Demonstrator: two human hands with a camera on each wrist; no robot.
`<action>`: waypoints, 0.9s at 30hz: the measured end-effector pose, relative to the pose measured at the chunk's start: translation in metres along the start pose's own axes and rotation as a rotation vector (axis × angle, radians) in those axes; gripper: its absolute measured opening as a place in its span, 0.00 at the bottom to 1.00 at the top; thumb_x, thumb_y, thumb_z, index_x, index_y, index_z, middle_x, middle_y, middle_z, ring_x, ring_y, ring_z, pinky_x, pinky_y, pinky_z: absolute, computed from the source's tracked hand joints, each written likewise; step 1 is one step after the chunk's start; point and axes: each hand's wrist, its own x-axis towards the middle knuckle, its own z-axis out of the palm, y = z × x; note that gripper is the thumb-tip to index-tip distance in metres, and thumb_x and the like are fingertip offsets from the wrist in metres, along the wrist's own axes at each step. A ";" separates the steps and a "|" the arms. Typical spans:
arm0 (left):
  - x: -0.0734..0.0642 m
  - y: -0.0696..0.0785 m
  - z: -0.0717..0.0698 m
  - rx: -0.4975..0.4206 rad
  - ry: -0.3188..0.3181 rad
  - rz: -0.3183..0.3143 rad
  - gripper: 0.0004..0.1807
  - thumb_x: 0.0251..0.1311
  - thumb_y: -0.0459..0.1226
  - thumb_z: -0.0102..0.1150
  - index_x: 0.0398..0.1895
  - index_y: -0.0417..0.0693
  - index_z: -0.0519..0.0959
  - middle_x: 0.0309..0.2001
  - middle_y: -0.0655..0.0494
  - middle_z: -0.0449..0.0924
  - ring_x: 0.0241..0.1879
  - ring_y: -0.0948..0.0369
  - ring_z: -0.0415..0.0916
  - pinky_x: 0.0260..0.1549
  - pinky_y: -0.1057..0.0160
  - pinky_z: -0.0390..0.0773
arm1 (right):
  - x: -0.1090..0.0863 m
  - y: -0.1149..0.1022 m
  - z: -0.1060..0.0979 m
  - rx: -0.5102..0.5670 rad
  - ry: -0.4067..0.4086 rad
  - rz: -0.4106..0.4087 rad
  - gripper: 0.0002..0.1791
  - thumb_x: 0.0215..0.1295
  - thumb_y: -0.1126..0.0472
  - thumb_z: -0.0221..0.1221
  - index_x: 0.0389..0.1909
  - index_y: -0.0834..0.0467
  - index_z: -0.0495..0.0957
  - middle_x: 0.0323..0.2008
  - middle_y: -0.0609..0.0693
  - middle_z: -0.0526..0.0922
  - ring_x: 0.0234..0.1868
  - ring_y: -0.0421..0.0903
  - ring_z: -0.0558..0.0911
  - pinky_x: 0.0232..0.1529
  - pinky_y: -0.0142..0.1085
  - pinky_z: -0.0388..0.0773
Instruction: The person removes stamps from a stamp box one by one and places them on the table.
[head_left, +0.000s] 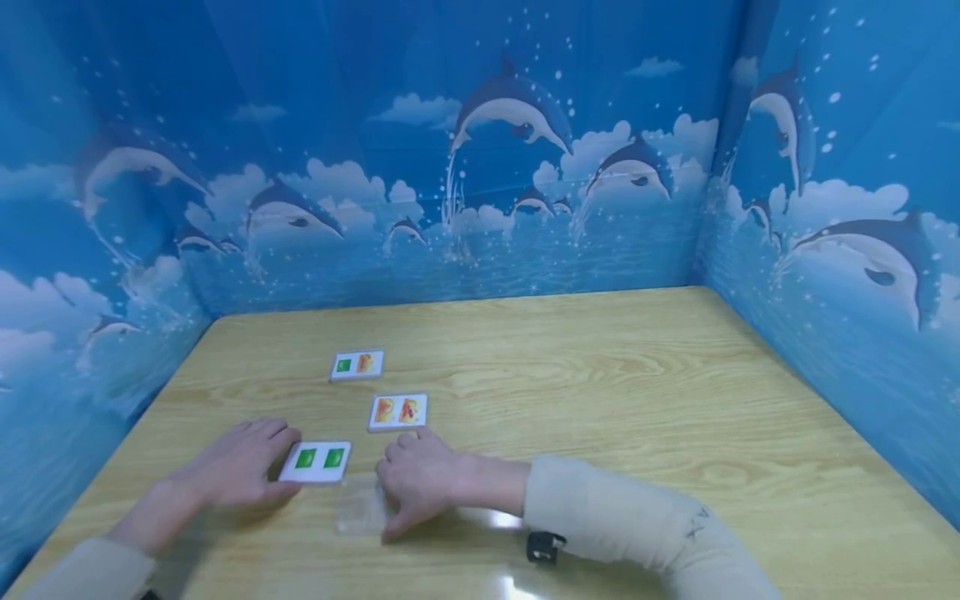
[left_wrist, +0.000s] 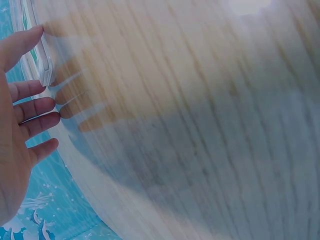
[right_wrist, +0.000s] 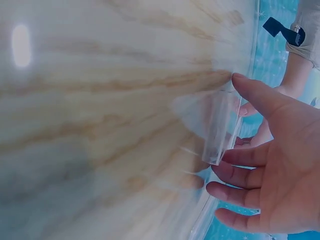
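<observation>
A white picture card point(head_left: 316, 462) with two green pictures lies flat at the front left. My left hand point(head_left: 238, 467) spans its left end, thumb at the near edge and fingers at the far edge. In the left wrist view, the card's clear-edged side point(left_wrist: 44, 62) sits between thumb and index fingertip. To its right is a flat clear plastic case point(head_left: 362, 505). My right hand point(head_left: 422, 477) grips the case's right end. The right wrist view shows the case's clear edge point(right_wrist: 217, 127) between thumb and fingers.
Two more white cards lie farther back: one with two orange-yellow pictures point(head_left: 398, 412), another with a green and an orange picture point(head_left: 357, 365). A blue dolphin-print curtain point(head_left: 465, 167) walls the wood-grain table point(head_left: 600, 375). A black strap point(head_left: 546, 547) hangs by the right sleeve.
</observation>
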 end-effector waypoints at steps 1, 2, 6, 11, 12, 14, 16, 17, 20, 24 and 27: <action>0.000 0.000 0.000 0.000 0.004 0.005 0.34 0.44 0.60 0.62 0.45 0.43 0.76 0.42 0.51 0.75 0.44 0.51 0.72 0.45 0.44 0.71 | 0.001 0.000 -0.001 0.011 -0.002 -0.001 0.29 0.45 0.23 0.53 0.30 0.45 0.71 0.32 0.40 0.72 0.35 0.37 0.69 0.43 0.34 0.67; 0.000 0.000 0.000 0.001 0.006 0.008 0.34 0.44 0.60 0.62 0.45 0.43 0.76 0.42 0.51 0.75 0.44 0.51 0.72 0.45 0.44 0.71 | 0.002 0.001 -0.002 0.026 -0.005 0.000 0.30 0.45 0.23 0.53 0.32 0.45 0.72 0.32 0.40 0.73 0.36 0.37 0.69 0.43 0.34 0.67; 0.000 0.000 0.000 0.005 0.011 0.011 0.34 0.44 0.60 0.62 0.46 0.43 0.76 0.42 0.50 0.75 0.44 0.50 0.73 0.45 0.44 0.71 | 0.008 0.005 -0.008 0.094 0.002 0.013 0.33 0.47 0.24 0.52 0.39 0.47 0.75 0.35 0.40 0.74 0.36 0.37 0.70 0.39 0.33 0.68; 0.001 0.002 0.000 -0.003 0.003 0.000 0.35 0.44 0.61 0.62 0.46 0.43 0.76 0.43 0.49 0.75 0.44 0.50 0.73 0.46 0.43 0.71 | 0.018 0.011 -0.014 0.148 0.046 0.049 0.35 0.50 0.25 0.51 0.47 0.48 0.75 0.41 0.42 0.75 0.41 0.39 0.71 0.43 0.34 0.69; 0.001 0.002 0.000 -0.004 0.003 -0.003 0.35 0.44 0.61 0.62 0.46 0.42 0.75 0.43 0.49 0.75 0.45 0.49 0.73 0.46 0.44 0.71 | 0.020 0.012 -0.014 0.161 0.057 0.054 0.35 0.51 0.26 0.51 0.48 0.48 0.75 0.42 0.42 0.75 0.42 0.39 0.71 0.44 0.34 0.69; 0.001 0.002 0.000 -0.006 0.003 -0.011 0.35 0.44 0.61 0.61 0.46 0.42 0.75 0.43 0.49 0.75 0.45 0.49 0.73 0.47 0.43 0.70 | 0.024 0.015 -0.015 0.186 0.079 0.067 0.34 0.52 0.27 0.52 0.51 0.48 0.74 0.45 0.43 0.75 0.46 0.40 0.72 0.48 0.36 0.68; 0.001 0.002 0.000 -0.005 0.001 -0.014 0.35 0.44 0.61 0.61 0.46 0.42 0.75 0.43 0.49 0.75 0.45 0.49 0.73 0.47 0.43 0.70 | 0.027 0.019 -0.015 0.214 0.102 0.077 0.33 0.53 0.29 0.53 0.52 0.47 0.74 0.47 0.43 0.75 0.49 0.40 0.71 0.51 0.38 0.68; 0.001 0.002 0.000 -0.006 0.000 -0.011 0.35 0.44 0.61 0.61 0.46 0.42 0.75 0.43 0.48 0.75 0.45 0.48 0.73 0.47 0.43 0.70 | 0.029 0.020 -0.016 0.229 0.111 0.082 0.32 0.54 0.30 0.53 0.53 0.47 0.74 0.47 0.43 0.75 0.49 0.40 0.72 0.51 0.37 0.68; 0.000 0.003 -0.001 -0.010 -0.011 -0.027 0.35 0.45 0.61 0.61 0.47 0.42 0.75 0.45 0.48 0.75 0.47 0.48 0.72 0.48 0.43 0.69 | 0.035 0.025 -0.018 0.277 0.156 0.086 0.29 0.55 0.33 0.55 0.52 0.47 0.75 0.47 0.43 0.77 0.47 0.40 0.73 0.48 0.36 0.70; 0.000 0.003 -0.003 -0.014 -0.022 -0.031 0.36 0.45 0.61 0.61 0.47 0.42 0.75 0.45 0.47 0.75 0.47 0.47 0.72 0.49 0.42 0.69 | 0.045 0.030 -0.020 0.378 0.211 0.085 0.24 0.57 0.38 0.58 0.48 0.50 0.79 0.39 0.42 0.79 0.37 0.36 0.75 0.35 0.28 0.70; 0.000 0.004 -0.004 -0.017 -0.033 -0.031 0.36 0.44 0.61 0.61 0.47 0.42 0.75 0.45 0.46 0.75 0.47 0.47 0.72 0.48 0.41 0.69 | 0.052 0.032 -0.021 0.493 0.229 0.097 0.22 0.58 0.41 0.59 0.46 0.51 0.79 0.36 0.41 0.80 0.34 0.34 0.74 0.31 0.23 0.69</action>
